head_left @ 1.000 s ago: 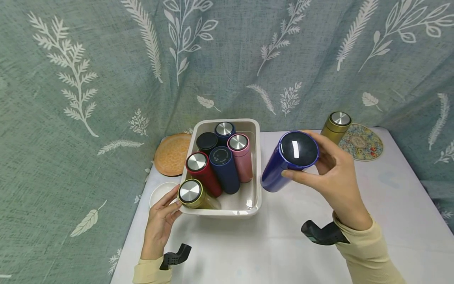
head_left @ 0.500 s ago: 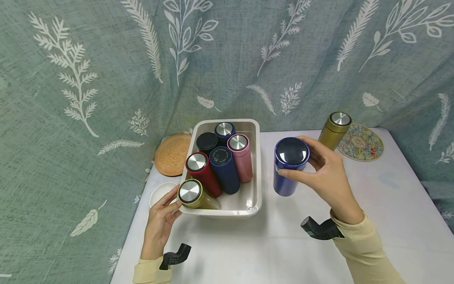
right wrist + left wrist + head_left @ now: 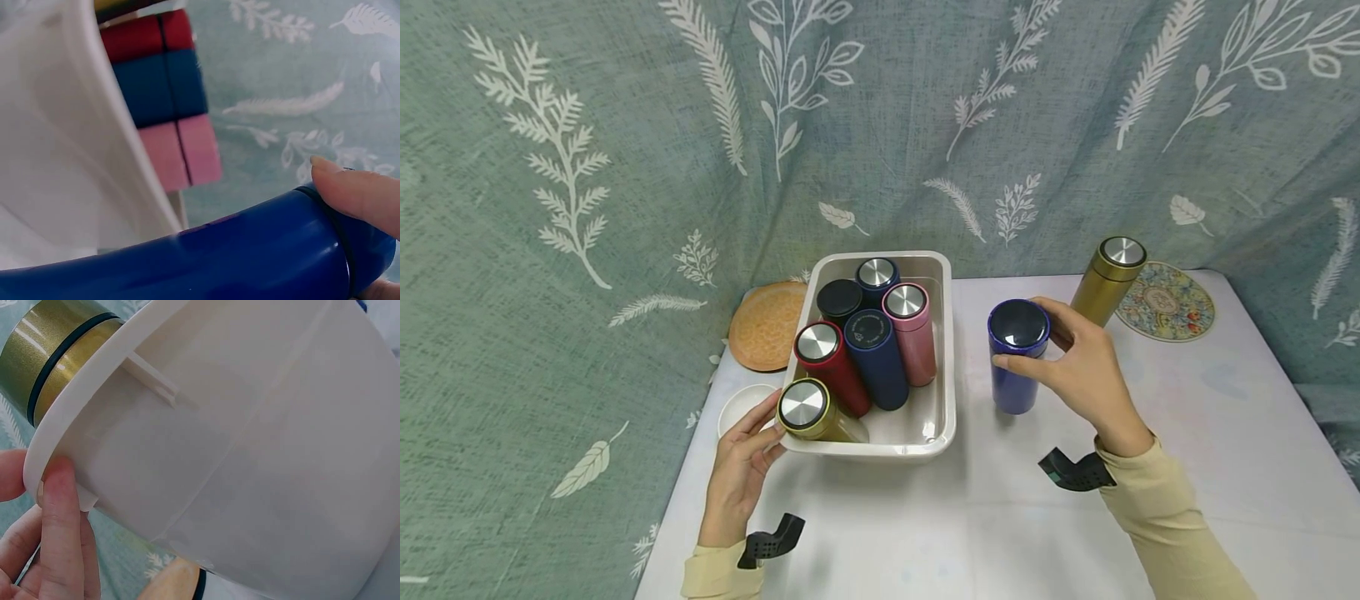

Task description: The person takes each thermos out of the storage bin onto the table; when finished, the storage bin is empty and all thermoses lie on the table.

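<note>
**Blue flask upright, fingers round its cap**

Blue is the colour to watch in the head view: the blue flask (image 3: 1017, 358) stands upright on the white table (image 3: 1187, 467), just beside the cream bin (image 3: 946, 358), at about three o'clock from it. The right hand (image 3: 1078, 367) curls its fingers round the flask's dark cap; whether the base sits flat I cannot tell. If the fingers drag sideways as they let go, I judge the tall, narrow flask could tip towards the bin wall or roll across the table. A gold flask (image 3: 1107, 279) stands at about one o'clock from it, near enough to be knocked by a toppling neighbour. The left hand (image 3: 741, 467) lies with straight fingers against the bin's near corner, at seven o'clock of the bin, beside a gold-lidded flask (image 3: 808, 410) leaning inside; a push there could shift the bin into the blue flask.

From the left wrist, fingertips (image 3: 59, 506) press under the bin's rim, gripping nothing; the hold looks light, so the bin might slide.

From the right wrist, one fingertip (image 3: 356, 190) rests on the flask's cap seam. Its glossy surface looks slippery, a likely cause of a slip.
</note>
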Tool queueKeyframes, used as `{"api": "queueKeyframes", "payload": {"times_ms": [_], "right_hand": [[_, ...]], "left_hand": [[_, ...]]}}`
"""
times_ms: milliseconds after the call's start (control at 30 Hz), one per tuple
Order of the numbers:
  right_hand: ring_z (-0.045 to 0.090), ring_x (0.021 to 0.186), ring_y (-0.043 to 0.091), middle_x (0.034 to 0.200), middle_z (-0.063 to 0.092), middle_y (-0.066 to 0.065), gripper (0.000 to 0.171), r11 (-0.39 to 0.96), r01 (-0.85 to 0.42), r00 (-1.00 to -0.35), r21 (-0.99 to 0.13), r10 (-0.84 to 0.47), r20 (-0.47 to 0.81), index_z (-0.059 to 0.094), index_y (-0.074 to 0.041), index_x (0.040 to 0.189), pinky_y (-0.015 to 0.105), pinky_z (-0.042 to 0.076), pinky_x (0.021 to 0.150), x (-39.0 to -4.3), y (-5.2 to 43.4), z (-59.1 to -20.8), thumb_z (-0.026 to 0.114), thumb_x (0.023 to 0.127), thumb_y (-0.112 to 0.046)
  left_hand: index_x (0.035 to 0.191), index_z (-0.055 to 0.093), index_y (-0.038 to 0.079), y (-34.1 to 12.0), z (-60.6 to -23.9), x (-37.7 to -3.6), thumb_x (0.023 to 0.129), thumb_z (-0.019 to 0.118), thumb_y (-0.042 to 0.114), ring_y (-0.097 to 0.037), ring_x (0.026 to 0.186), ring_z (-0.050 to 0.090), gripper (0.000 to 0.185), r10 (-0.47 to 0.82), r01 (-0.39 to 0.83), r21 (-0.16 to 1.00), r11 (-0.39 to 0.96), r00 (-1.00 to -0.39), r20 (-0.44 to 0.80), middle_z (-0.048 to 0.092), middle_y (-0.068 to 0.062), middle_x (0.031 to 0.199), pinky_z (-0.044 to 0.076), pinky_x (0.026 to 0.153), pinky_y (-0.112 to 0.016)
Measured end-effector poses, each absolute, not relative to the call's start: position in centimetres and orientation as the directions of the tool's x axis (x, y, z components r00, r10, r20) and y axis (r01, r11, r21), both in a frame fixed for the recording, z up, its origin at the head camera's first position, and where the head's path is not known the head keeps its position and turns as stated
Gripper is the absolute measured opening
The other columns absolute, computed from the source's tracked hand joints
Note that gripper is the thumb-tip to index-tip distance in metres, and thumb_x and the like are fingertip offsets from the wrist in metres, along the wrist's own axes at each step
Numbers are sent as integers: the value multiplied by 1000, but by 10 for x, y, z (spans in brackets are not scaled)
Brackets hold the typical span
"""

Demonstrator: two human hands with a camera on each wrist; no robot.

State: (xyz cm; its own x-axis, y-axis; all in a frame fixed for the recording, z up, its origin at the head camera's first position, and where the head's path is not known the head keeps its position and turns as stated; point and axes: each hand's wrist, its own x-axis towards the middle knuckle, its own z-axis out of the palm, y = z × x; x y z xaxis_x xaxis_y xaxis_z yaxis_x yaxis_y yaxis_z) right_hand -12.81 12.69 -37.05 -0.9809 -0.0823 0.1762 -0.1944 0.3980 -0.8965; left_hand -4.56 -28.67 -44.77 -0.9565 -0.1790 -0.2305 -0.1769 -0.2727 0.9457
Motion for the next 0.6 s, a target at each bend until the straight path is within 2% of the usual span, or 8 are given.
{"api": "queueKeyframes", "payload": {"times_ms": [167,333,433,600], "right_hand": [[56,135,34,139,61,16,80,398,-142,-990,-906,-51,133,54,-4,141,49,42,115,-137,130,-380,91,74,-27],[54,136,34,143,57,16,85,376,-92,-995,-922,7,102,50,-4,145,47,43,115,-145,135,-388,90,75,-29],[57,133,29,141,59,14,83,349,-78,-994,-934,42,99,49,-7,147,38,45,114,-149,137,-392,89,77,-28],[61,119,6,137,59,13,79,279,-59,-988,-958,118,96,48,-8,146,14,48,103,-157,139,-397,87,78,-19]], "left_hand": [[118,71,28,-287,-448,-46,94,59,-5,-3,90,72,43,-175,-175,945,-276,-958,-228,72,10,116,59,76,-19],[124,69,24,-287,-447,-45,94,59,-4,-3,93,72,42,-167,-177,946,-273,-959,-228,70,9,118,59,78,-20],[126,68,22,-287,-448,-45,94,60,-3,-3,93,72,42,-167,-176,946,-273,-960,-226,70,9,119,59,78,-19],[126,68,22,-287,-449,-45,94,61,-3,-3,93,72,41,-173,-173,947,-271,-959,-224,70,8,119,60,78,-20]]}}
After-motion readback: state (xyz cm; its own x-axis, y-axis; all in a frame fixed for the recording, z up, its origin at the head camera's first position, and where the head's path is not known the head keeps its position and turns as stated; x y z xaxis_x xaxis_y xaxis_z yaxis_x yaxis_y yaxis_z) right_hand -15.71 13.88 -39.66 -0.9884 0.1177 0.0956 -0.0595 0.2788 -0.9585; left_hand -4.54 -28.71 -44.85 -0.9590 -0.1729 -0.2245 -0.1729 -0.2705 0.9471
